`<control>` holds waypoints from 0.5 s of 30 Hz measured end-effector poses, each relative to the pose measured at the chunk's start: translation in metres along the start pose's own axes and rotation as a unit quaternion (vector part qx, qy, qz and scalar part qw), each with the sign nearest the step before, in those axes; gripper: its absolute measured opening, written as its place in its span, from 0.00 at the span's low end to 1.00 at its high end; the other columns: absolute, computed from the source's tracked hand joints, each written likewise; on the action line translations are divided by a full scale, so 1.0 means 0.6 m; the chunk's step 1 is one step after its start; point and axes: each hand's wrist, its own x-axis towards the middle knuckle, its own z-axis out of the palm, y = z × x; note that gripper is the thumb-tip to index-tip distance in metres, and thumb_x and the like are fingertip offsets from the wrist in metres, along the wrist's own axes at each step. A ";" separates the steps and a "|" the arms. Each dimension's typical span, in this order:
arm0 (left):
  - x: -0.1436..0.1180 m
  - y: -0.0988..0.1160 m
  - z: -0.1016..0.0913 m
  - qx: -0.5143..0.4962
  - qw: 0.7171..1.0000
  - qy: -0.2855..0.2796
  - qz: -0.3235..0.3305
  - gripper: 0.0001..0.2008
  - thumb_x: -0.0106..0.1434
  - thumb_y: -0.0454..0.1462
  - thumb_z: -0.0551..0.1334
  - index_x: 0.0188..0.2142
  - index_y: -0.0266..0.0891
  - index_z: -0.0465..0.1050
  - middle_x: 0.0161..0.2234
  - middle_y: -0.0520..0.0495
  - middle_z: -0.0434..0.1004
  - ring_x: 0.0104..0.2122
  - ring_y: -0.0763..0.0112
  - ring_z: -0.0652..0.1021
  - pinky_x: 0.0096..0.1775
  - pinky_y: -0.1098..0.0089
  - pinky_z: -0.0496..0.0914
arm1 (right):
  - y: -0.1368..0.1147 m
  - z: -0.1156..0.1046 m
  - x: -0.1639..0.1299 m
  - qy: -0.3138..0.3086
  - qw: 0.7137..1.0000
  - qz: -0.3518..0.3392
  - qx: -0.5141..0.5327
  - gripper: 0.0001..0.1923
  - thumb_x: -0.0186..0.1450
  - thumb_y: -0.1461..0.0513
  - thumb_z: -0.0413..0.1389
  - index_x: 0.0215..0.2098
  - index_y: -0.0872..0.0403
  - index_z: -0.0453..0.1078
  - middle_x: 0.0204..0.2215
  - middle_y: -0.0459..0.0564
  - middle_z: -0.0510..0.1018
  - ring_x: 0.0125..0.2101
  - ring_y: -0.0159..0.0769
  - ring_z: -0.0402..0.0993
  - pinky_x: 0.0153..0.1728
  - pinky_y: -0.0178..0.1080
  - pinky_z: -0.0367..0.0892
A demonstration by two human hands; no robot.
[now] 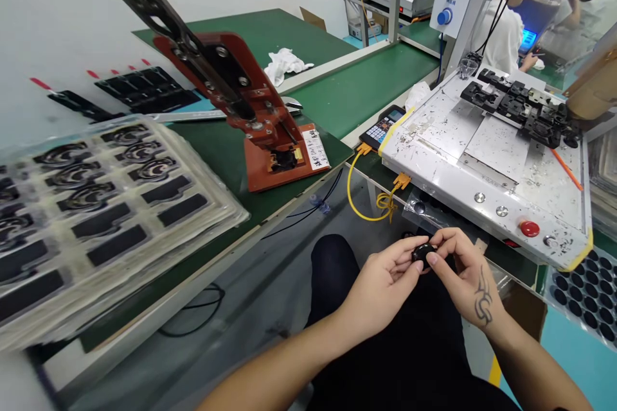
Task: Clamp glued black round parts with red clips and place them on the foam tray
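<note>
Near the lap, both the left hand (385, 273) and right hand (465, 273) are pinching a small black part (423, 252) between their meeting fingertips.

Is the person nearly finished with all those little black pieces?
Probably not. In hand: both hands, left hand and right hand, pinch one small black part over the lap. Possibly done: some pockets of the clear trays look empty, others keep their black inserts. Left: the red lever press holds a dark piece, and a tray of round black parts waits at right.
</note>
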 end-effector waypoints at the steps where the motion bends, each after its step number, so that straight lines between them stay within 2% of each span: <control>1: -0.001 -0.002 0.000 0.014 1.000 0.007 0.012 0.19 0.73 0.36 0.64 0.61 0.39 0.77 0.53 0.41 0.87 0.50 0.58 0.87 0.56 0.59 0.80 | 0.001 0.002 -0.001 0.011 1.000 -0.017 -0.022 0.10 0.75 0.59 0.60 0.34 0.50 0.70 0.46 0.51 0.75 0.46 0.42 0.76 0.49 0.46 0.70; 4: -0.002 -0.009 -0.003 0.069 0.996 0.025 0.049 0.18 0.73 0.36 0.62 0.61 0.39 0.77 0.53 0.40 0.87 0.51 0.58 0.87 0.54 0.62 0.81 | 0.005 0.005 0.000 0.034 0.995 -0.053 -0.073 0.12 0.73 0.61 0.62 0.33 0.49 0.66 0.42 0.49 0.74 0.43 0.41 0.74 0.47 0.44 0.70; 6: -0.002 -0.010 -0.010 0.111 0.991 0.024 0.072 0.20 0.74 0.36 0.61 0.63 0.39 0.75 0.54 0.40 0.87 0.53 0.57 0.86 0.55 0.62 0.81 | 0.010 0.004 0.004 0.037 0.994 -0.052 -0.085 0.10 0.72 0.60 0.63 0.36 0.49 0.66 0.39 0.47 0.72 0.39 0.39 0.72 0.41 0.42 0.71; 8: -0.003 -0.006 -0.019 0.161 0.983 0.003 0.088 0.24 0.75 0.35 0.60 0.68 0.40 0.69 0.56 0.40 0.86 0.54 0.58 0.86 0.56 0.61 0.80 | 0.014 0.003 0.009 0.009 0.994 -0.058 -0.093 0.06 0.72 0.60 0.64 0.45 0.48 0.70 0.39 0.47 0.71 0.36 0.38 0.71 0.38 0.41 0.71; 11: -0.005 0.004 -0.035 0.242 0.965 -0.024 0.102 0.28 0.76 0.35 0.58 0.73 0.43 0.61 0.60 0.40 0.83 0.58 0.58 0.84 0.59 0.59 0.78 | 0.011 0.002 0.018 -0.045 0.987 -0.115 -0.103 0.10 0.74 0.62 0.61 0.53 0.47 0.76 0.43 0.51 0.72 0.40 0.40 0.74 0.41 0.42 0.73; 13: -0.006 0.013 -0.043 0.253 0.961 -0.027 0.107 0.29 0.76 0.35 0.58 0.74 0.45 0.59 0.62 0.40 0.82 0.61 0.58 0.82 0.62 0.57 0.76 | 0.003 0.003 0.025 -0.045 0.983 -0.151 -0.093 0.08 0.75 0.63 0.60 0.51 0.47 0.79 0.44 0.51 0.74 0.43 0.41 0.76 0.45 0.44 0.73; 15: -0.006 0.021 -0.047 0.195 0.975 -0.015 0.107 0.30 0.75 0.36 0.60 0.74 0.46 0.59 0.65 0.39 0.78 0.63 0.58 0.80 0.64 0.56 0.74 | -0.006 0.005 0.030 -0.030 0.989 -0.134 -0.055 0.04 0.73 0.62 0.63 0.46 0.47 0.79 0.40 0.49 0.77 0.38 0.38 0.75 0.41 0.41 0.73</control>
